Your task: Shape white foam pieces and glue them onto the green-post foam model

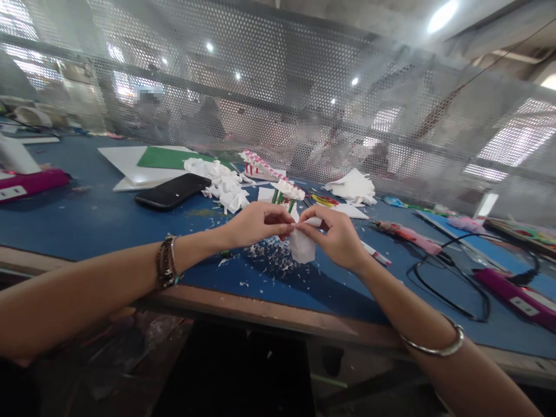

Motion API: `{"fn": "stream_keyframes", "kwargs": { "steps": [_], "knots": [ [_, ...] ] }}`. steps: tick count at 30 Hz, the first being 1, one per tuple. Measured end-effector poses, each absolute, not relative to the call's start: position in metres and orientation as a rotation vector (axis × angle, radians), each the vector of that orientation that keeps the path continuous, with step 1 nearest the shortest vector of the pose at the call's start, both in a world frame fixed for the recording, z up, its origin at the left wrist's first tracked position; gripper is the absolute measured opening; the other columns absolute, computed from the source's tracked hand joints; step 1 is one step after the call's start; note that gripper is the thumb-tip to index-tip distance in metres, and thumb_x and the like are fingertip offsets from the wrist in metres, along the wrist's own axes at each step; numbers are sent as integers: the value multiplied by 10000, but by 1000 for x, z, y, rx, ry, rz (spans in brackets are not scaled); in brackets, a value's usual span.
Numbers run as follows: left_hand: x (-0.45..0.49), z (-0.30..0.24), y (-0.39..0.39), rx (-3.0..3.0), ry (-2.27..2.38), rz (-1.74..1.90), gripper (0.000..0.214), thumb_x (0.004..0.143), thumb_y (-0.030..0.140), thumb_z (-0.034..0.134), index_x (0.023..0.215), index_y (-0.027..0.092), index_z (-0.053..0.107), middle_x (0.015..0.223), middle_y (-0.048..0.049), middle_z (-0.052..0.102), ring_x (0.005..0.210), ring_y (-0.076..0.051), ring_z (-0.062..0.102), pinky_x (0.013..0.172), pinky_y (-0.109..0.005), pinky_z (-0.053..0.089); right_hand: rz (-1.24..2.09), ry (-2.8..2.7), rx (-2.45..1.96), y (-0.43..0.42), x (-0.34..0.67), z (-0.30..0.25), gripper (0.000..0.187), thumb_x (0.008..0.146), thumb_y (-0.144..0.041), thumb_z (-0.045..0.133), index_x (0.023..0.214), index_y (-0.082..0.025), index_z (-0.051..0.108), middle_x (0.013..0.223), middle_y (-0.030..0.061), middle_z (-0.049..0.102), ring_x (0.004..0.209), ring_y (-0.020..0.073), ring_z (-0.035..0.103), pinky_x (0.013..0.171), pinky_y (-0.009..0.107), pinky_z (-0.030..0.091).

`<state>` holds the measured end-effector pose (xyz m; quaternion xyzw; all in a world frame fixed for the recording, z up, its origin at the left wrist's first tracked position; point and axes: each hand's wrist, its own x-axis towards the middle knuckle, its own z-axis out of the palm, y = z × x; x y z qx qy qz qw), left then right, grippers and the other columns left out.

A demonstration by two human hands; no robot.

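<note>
Both my hands meet over the blue table. My left hand (263, 223) pinches the top edge of a small piece of white paper or thin cloth (303, 248) between thumb and fingers. Close beside it, my right hand (332, 231) grips the same white piece, which hangs down between them. The fingertips partly cover its upper edge. Just behind the hands stand several green stems (278, 197) topped with a white and pink piece (290, 189). White scraps (273, 255) lie scattered beneath my fingers.
Left of the hands lie a black phone (174, 191), crumpled white pieces (219, 179) and a green sheet (163, 157). Behind right is a white stack (353, 186). A pink-handled tool (412, 236) with a black cord and a magenta power strip (516, 298) occupy the right. A perforated screen (278, 75) stands behind.
</note>
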<state>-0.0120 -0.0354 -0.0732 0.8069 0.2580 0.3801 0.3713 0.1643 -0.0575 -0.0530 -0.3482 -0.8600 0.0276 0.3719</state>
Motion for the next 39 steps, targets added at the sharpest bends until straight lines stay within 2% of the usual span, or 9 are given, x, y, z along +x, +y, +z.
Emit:
{"fn": "stream_keyframes", "kwargs": {
  "steps": [8,11,21,24,28,33,39],
  "knots": [
    [-8,-71,-44,2090,724,1099,212,704,266,544,838,113,606,710,-38,654,640,-101,593,602,-208,477,137,-2046,-941,-59,161,-58,152,731,-291,541,638,-179,498,601,-23,527,558,79,472,504,198,358],
    [-7,-71,-47,2180,748,1146,209,692,277,580,818,113,611,703,-31,648,634,-94,586,591,-188,470,107,-2051,-949,-60,160,-60,162,730,-306,543,642,-177,502,601,-18,529,559,86,473,520,212,361],
    [-10,-68,-46,2434,806,1274,135,741,228,539,790,139,629,680,-12,598,595,-69,535,533,-163,418,86,-2034,-931,-62,157,-58,151,737,-273,537,625,-176,510,581,-29,526,523,63,444,462,197,314],
    [-10,-68,-43,2383,782,1276,146,746,241,534,796,140,626,733,-26,585,604,-70,535,513,-162,416,168,-2029,-917,-62,158,-54,137,729,-273,551,637,-173,534,595,-27,543,510,54,433,450,191,315],
    [-10,-69,-40,2309,683,1317,128,737,234,544,788,151,627,822,-46,584,710,-92,545,584,-182,446,307,-1988,-909,-64,159,-51,99,709,-253,564,650,-174,550,617,-21,566,494,50,429,438,191,325],
    [-9,-71,-38,2173,604,1337,127,723,209,547,792,134,623,772,-38,601,682,-83,537,613,-189,441,478,-1911,-862,-66,159,-50,87,682,-231,566,625,-176,530,608,-20,566,543,68,482,493,209,380],
    [-8,-68,-41,2043,576,1315,125,708,186,539,783,142,628,777,-33,630,704,-98,549,637,-211,435,639,-1850,-845,-64,158,-49,100,666,-233,571,610,-175,512,592,-27,545,525,62,468,490,209,379]
  ]
}}
